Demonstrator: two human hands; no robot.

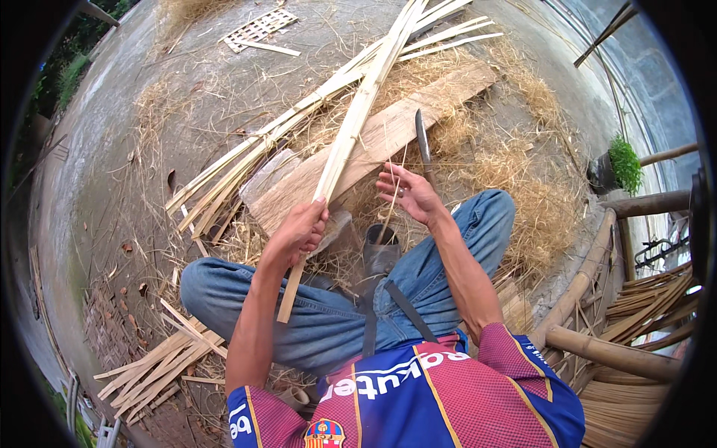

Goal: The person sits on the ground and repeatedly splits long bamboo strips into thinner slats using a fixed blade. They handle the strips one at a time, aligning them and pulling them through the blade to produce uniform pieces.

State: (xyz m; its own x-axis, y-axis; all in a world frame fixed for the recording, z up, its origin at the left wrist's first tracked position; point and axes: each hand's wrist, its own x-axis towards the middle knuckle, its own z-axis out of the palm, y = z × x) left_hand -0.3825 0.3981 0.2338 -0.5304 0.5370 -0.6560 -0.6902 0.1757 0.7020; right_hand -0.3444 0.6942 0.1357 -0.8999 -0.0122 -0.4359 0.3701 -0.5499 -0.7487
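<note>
My left hand (pixel 300 228) is wrapped round a long pale bamboo strip (pixel 351 138), which slants up and away across a wooden plank (pixel 295 196). The strip's near end pokes out below the fist, over my left thigh. To the right, my right hand (pixel 409 193) hovers palm up with its fingers apart. Thin curled shavings (pixel 396 196) hang at its fingertips; whether they are held is unclear. Just beyond that hand lies a knife (pixel 423 138) with a dark blade, its handle partly hidden. Between my legs sits a dark pad with straps (pixel 381 260).
A bundle of bamboo strips (pixel 287 119) lies left of the plank. Shorter strips (pixel 153 369) are piled at lower left, and a woven lattice piece (pixel 260 28) rests far off. Shavings (pixel 523 175) cover the ground at right, beside bamboo poles (pixel 582 280) and a potted plant (pixel 624 163).
</note>
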